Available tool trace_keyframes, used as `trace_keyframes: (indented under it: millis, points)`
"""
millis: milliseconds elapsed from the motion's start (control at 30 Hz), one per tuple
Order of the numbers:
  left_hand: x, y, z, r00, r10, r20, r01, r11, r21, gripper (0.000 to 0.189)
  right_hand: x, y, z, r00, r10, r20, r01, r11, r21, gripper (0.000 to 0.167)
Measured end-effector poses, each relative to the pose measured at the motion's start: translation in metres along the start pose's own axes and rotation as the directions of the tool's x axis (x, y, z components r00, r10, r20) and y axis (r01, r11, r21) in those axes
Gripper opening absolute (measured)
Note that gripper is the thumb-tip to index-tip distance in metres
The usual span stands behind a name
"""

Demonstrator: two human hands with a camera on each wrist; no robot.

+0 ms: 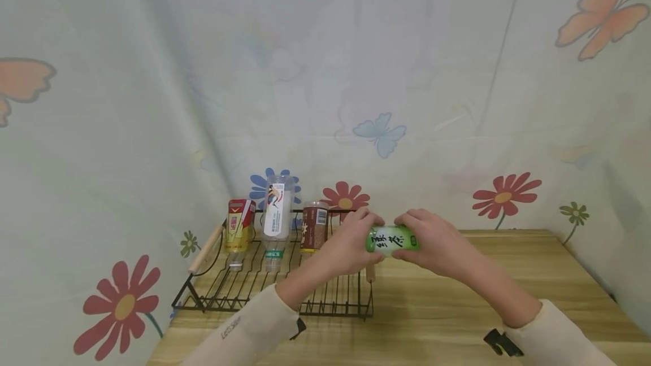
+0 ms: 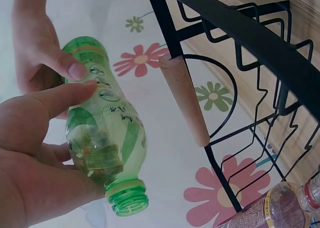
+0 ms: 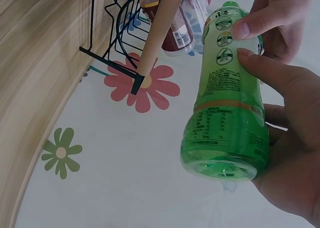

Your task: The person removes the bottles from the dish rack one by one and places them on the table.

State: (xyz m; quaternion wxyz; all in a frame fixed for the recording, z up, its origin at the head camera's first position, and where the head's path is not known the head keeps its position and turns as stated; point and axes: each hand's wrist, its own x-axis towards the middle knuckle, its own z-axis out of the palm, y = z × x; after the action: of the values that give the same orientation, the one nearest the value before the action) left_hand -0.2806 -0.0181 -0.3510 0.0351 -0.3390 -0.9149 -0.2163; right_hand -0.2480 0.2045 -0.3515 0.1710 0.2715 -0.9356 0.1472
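A green plastic tea bottle (image 1: 392, 240) lies sideways between my two hands, lifted over the table by the rack's right end. My left hand (image 1: 352, 242) grips its neck end, the thumb along the label. Around the base end, my right hand (image 1: 432, 243) holds it with thumb and fingers. In the left wrist view the green bottle's (image 2: 107, 123) threaded mouth shows no cap and points down. The right wrist view shows the bottle's green base (image 3: 225, 153) toward the camera. Parts of the label are hidden under the fingers.
A black wire rack (image 1: 325, 305) with wooden handles stands on the wooden table (image 1: 458, 309). Upside down in it are a red-and-yellow bottle (image 1: 239, 230), a clear bottle with a white label (image 1: 277, 213) and a brown-labelled bottle (image 1: 313, 227). A flower-printed curtain (image 1: 432, 174) hangs behind.
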Motion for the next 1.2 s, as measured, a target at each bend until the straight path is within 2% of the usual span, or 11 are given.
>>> trace_keyframes:
  millis: [333, 533, 733, 933, 1200]
  points:
    - [0.0, 0.003, 0.0, 1.0, -0.003, -0.001, 0.003, 1.0, 0.012, 0.058, 0.003, -0.001, 0.001, 0.999, 0.016, 0.038, -0.017, 0.999, 0.036, 0.059]
    - [0.004, 0.001, 0.007, 0.999, 0.024, -0.025, -0.024, 0.999, 0.024, 0.058, 0.002, -0.002, 0.006, 0.999, 0.044, 0.031, -0.045, 0.999, 0.009, 0.061]
    - [0.003, -0.003, 0.009, 1.0, 0.021, -0.022, -0.021, 1.0, 0.008, 0.059, 0.003, -0.003, 0.008, 0.999, 0.028, 0.023, -0.029, 0.999, 0.024, 0.058]
    - [0.006, -0.005, 0.011, 0.997, 0.081, -0.007, -0.081, 0.996, 0.024, 0.058, -0.002, -0.001, 0.009, 0.998, 0.056, 0.009, -0.057, 0.998, 0.029, 0.057]
    - [0.002, -0.008, 0.014, 0.996, 0.092, -0.005, -0.092, 0.993, 0.076, 0.061, -0.005, 0.001, 0.009, 0.999, 0.029, 0.036, -0.029, 1.0, 0.002, 0.062]
